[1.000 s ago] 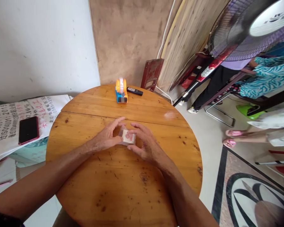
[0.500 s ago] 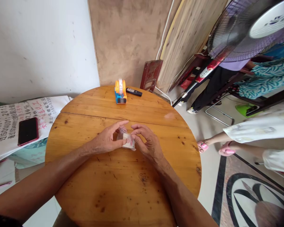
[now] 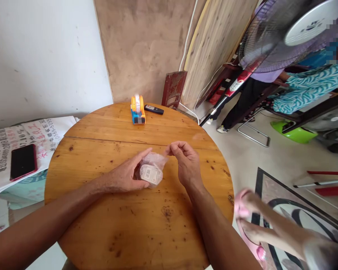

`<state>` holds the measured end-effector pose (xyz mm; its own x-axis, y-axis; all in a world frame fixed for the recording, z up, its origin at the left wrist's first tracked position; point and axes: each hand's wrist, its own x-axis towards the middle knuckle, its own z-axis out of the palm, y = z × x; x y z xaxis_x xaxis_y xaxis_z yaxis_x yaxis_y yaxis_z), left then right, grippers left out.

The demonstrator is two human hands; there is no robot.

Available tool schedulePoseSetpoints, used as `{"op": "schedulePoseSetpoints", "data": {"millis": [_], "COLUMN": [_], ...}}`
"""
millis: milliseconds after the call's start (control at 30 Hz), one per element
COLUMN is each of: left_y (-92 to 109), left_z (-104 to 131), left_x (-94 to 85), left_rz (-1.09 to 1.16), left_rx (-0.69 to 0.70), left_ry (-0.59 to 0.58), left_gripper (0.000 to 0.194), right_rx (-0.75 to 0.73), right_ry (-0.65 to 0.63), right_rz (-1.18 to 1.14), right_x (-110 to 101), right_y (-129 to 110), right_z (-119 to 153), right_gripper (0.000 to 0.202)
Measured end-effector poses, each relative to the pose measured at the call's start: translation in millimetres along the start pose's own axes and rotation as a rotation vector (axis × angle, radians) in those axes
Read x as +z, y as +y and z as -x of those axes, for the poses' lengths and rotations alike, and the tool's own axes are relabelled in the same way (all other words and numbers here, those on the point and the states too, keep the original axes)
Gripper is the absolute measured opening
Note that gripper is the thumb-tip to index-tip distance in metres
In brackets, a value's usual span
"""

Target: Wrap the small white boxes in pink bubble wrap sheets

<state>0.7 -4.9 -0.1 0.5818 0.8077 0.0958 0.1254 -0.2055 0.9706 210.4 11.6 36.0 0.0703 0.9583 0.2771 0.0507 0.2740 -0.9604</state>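
A small white box (image 3: 150, 174) with a printed label shows through clear plastic wrap (image 3: 154, 159), near the middle of the round wooden table. My left hand (image 3: 131, 173) grips the wrapped box from its left side, thumb in front and fingers behind. My right hand (image 3: 184, 157) is closed in a pinch on the loose upper right corner of the plastic wrap, which stretches out from the box. Farther back stand an orange and blue tape dispenser (image 3: 138, 109) and, beside it, a black remote-like object (image 3: 154, 109).
The wooden table (image 3: 107, 225) has a seam across it. Printed sacks with a phone (image 3: 23, 162) lie at the left. A chair (image 3: 174, 89) stands behind the table. To the right are a standing fan (image 3: 259, 41), a green basin (image 3: 294, 133) and a person's feet in pink slippers (image 3: 243, 204).
My right hand has drawn the wrap's corner up and right, away from the box. More of the box's label shows. The person in pink slippers has stepped closer on the right.
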Motion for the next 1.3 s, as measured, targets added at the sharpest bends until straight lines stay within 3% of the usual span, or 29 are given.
{"op": "schedulePoseSetpoints", "data": {"millis": [133,233,333,400,467,567,633,767,900,1000,1067,1200,1300], "left_y": [0.6,2.4,2.3,1.5,0.7,-0.2,-0.7,-0.1,3.5,5.2,5.1,2.8,0.4], "left_z": [1.3,1.9,1.5,0.3,-1.2,-3.3,-4.1,-3.8,-3.2,-4.5,-6.3,-11.1,-15.6], "left_x": [-0.3,-3.4,-7.3,-9.5,-11.3,-13.6,-14.7,-14.1,-10.4,-10.9,-14.2,-22.9,-25.0], "left_rz": [0.051,0.097,0.121,0.195,0.301,0.396,0.423,0.500,0.575,0.623,0.661,0.719,0.690], "left_rx": [0.051,0.074,-0.013,-0.069,-0.089,-0.100,-0.106,-0.084,-0.028,-0.018,-0.018,-0.032,-0.051], "left_ry": [-0.008,-0.031,-0.023,0.000,0.009,0.014,0.023,0.017,-0.012,0.042,0.143,0.368,0.455], "left_gripper": [0.099,0.079,0.058,0.060,0.069,0.073,0.071,0.064,0.061,0.054,0.047,0.037,0.041], "right_rx": [0.160,0.234,0.136,0.025,-0.007,0.095,0.095,0.020,0.056,0.053,0.082,0.264,0.357], "right_ry": [0.068,0.146,0.256,0.281,0.146,-0.273,-0.396,-0.301,-0.253,-0.226,-0.170,-0.018,0.050], "right_rz": [-0.143,-0.192,-0.111,-0.047,-0.028,0.057,0.197,0.537,0.602,0.453,0.296,-0.080,-0.215], "right_x": [-0.4,-2.5,-6.4,-7.9,-6.8,-0.8,4.0,10.1,12.1,9.9,6.7,1.5,1.7], "right_y": [21.2,31.3,25.1,11.9,-3.6,-17.6,-16.2,0.1,10.5,14.7,17.4,22.8,27.5], "right_z": [-14.4,-21.9,-20.7,-13.4,-2.8,11.1,14.9,12.8,10.7,7.5,2.9,-8.2,-13.6], "right_gripper": [0.026,0.031,0.029,0.024,0.021,0.027,0.035,0.036,0.035,0.027,0.028,0.035,0.038]}}
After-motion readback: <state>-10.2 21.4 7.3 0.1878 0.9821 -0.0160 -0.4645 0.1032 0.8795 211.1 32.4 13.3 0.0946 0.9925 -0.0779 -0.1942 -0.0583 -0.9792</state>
